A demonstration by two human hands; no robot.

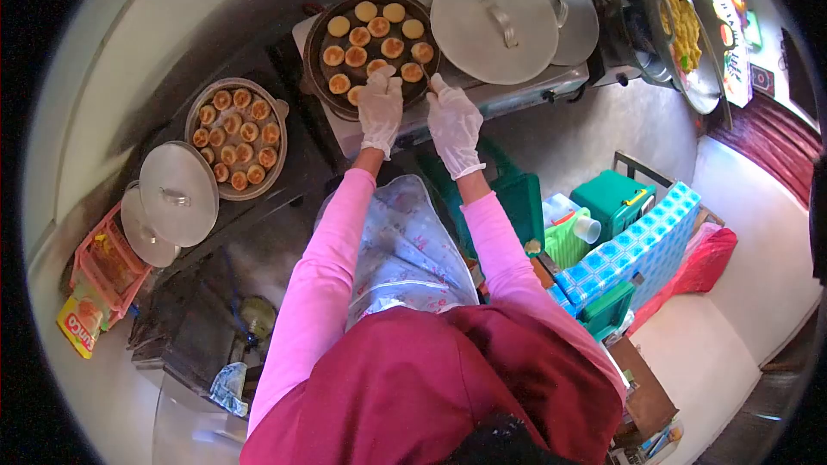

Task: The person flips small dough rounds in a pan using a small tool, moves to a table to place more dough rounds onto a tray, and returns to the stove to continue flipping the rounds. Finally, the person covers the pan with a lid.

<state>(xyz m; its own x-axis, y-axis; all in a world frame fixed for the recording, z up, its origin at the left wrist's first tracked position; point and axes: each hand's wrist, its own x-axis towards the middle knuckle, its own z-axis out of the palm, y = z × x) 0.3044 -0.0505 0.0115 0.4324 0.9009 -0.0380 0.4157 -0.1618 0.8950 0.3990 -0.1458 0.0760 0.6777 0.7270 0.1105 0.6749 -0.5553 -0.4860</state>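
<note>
A dark round pan on the stove holds several small round cakes, some browned on top and some pale. My left hand, in a thin white glove, reaches over its near rim. The fingers are drawn together beside a browned cake; whether they grip anything is hidden. Also gloved, my right hand is closed around a thin stick-like tool. The tool's tip points into the pan near a browned cake at the right side; its exact kind is too small to tell.
Left of the stove, a second pan holds several browned cakes. Two lids lean beside it, near an orange basket. Large lids cover the stove's right side. Farther right stands a wok with yellow food. Green boxes sit below.
</note>
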